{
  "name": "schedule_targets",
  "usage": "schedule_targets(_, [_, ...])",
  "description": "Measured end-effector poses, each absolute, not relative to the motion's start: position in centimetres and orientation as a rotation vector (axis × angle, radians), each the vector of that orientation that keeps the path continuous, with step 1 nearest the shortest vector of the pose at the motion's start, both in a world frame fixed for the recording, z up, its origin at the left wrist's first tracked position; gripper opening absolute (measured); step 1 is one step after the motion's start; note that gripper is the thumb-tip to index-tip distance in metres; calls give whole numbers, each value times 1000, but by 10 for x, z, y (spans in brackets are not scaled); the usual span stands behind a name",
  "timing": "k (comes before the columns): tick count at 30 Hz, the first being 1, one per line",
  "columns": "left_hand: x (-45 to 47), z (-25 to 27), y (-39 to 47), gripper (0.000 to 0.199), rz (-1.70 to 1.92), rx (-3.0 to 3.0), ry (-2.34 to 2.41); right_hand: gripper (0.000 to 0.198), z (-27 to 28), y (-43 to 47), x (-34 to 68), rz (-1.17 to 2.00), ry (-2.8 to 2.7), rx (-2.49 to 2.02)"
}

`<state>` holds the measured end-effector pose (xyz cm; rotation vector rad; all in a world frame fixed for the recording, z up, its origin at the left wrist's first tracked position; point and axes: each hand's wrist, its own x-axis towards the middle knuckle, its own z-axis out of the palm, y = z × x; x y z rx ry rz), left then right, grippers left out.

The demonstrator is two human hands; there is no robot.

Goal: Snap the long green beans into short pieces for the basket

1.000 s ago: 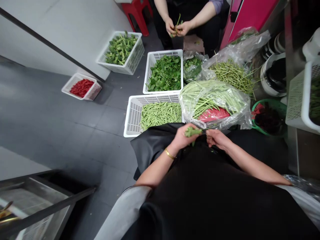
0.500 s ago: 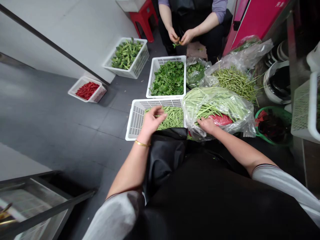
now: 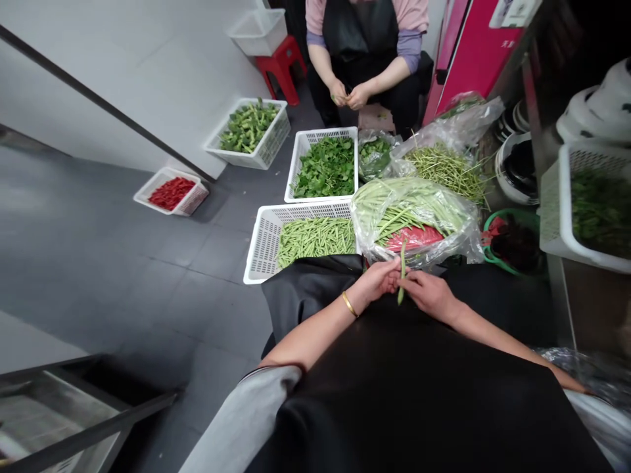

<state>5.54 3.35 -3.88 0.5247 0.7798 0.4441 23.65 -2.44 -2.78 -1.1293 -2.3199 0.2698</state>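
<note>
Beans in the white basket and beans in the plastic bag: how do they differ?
The basket beans are short pieces; the bag beans are long strands. The basket beans lie jumbled; the bag beans lie roughly side by side. Both are green.

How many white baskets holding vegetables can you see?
5: bean basket front centre, leaf basket just behind it, stem basket further back left, red pepper basket far left, greens basket far right. Others may be hidden.

One green bean (image 3: 403,252) between left fingers (image 3: 389,280) and right fingers (image 3: 414,282), near the plastic bag (image 3: 466,240).
</note>
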Motion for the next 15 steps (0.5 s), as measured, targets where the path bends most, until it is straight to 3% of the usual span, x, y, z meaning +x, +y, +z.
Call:
schedule_targets(2, [53,-33,30,31,539,579,826,29,-25,-36,230,457,-2214,-1135])
schedule_targets(9, [40,-11,31,28,1020,495,863,37,-9,-25,228,1307,-1738,-1488])
schedule_targets(12, [36,-10,32,24,1099,439,873,41,-10,-19,220,1313,-1585,-1496])
schedule_targets(15, [34,-13,31,23,1111,399,877,37,-10,-14,217,1110,-1667,-1513])
